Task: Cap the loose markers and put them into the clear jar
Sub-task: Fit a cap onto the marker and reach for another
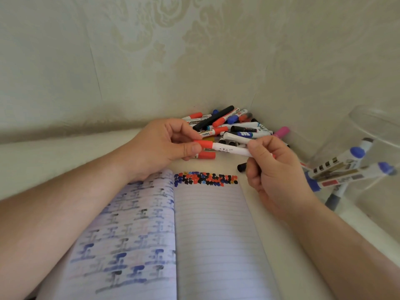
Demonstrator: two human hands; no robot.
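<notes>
A home, most likely: patterned damask wallpaper (173, 50) fills the upper frame, meeting in a corner above a pale table (65, 152) with a lined notebook (216, 234) at lower centre.

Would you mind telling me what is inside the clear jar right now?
Several capped markers lean inside the clear jar, blue caps showing; glare off the wall blurs their exact number.

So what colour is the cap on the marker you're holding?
Red cap, white marker; the head view shows it.
</notes>
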